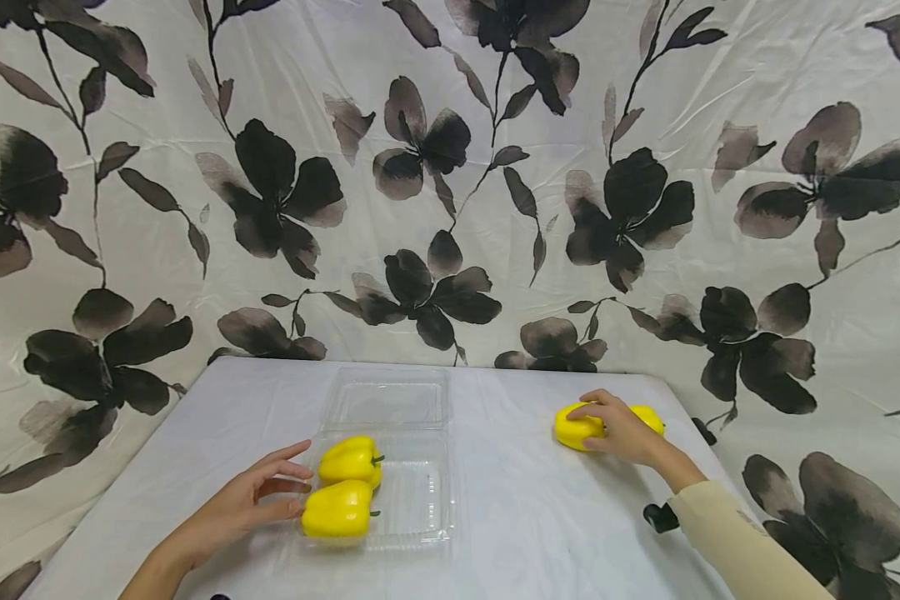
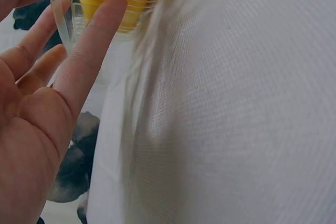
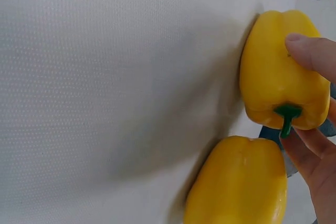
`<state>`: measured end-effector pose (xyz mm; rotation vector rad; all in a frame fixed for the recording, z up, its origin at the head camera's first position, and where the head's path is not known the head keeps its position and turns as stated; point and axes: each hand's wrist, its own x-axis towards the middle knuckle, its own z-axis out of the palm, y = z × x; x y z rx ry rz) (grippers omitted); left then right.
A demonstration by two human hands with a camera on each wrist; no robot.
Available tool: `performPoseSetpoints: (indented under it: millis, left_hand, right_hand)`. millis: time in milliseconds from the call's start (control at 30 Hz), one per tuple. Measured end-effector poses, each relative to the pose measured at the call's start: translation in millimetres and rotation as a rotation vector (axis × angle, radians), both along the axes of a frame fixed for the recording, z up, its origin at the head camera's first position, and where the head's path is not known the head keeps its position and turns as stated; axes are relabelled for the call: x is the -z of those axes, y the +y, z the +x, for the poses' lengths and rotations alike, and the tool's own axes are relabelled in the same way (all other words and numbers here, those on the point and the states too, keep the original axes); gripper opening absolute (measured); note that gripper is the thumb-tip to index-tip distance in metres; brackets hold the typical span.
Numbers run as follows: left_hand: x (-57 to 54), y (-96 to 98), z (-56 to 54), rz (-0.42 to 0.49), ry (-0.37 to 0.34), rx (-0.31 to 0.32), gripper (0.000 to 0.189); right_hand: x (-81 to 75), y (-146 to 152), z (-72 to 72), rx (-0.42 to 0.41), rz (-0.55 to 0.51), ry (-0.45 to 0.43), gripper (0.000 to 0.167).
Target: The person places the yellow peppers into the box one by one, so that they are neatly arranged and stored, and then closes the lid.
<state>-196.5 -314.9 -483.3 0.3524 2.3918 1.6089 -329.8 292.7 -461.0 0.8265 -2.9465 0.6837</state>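
A clear plastic clamshell box lies on the table with its lid folded back. Two yellow bell peppers, a rear one and a front one, sit side by side in its left half, stems to the right. My left hand is at the box's left side, fingers extended; the left wrist view shows a fingertip against its ribbed wall. At the table's right, my right hand grips a third yellow bell pepper between thumb and fingers. Another yellow bell pepper lies right beside it, partly behind the hand in the head view.
The table has a white cover. A flower-patterned cloth hangs behind it and down the sides. Near the right sleeve, a small black object sits at the table's right edge.
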Motion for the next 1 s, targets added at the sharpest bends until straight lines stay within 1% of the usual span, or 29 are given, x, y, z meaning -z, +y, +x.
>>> performPoseSetpoints:
  millis: [267,500,600,733,833,1000]
  left_hand:
    - [1.5,-0.3,-1.0,-0.002,-0.002,0.001,0.042]
    - [0.3,1.1,-1.0,-0.022,-0.009,-0.015,0.042]
    - [-0.1,1.3,-0.2,-0.025,-0.03,-0.021,0.041]
    - [-1.2,1.5,0.5,-0.026,-0.045,-0.023,0.041]
    - [-1.7,1.5,0.4,-0.026,-0.036,-0.02,0.042]
    - [-0.5,1.2,-0.5,-0.02,-0.035,-0.02,0.042]
  right_hand:
    - [-0.5,-0.3,0.8,-0.001,0.01,0.007,0.04]
    - [-1.3,-1.6,3.1,0.019,0.01,-0.004,0.04]
    - [-2.7,-2.7,4.3,0.018,0.013,0.003,0.04]
    - [-6.3,-5.3,7.0,0.004,0.013,0.026,0.041]
    - [-10.3,-8.4,8.9,-0.008,0.018,0.05,0.04]
    - [-17.1,-14.9,10.9,-0.011,0.023,0.054,0.04]
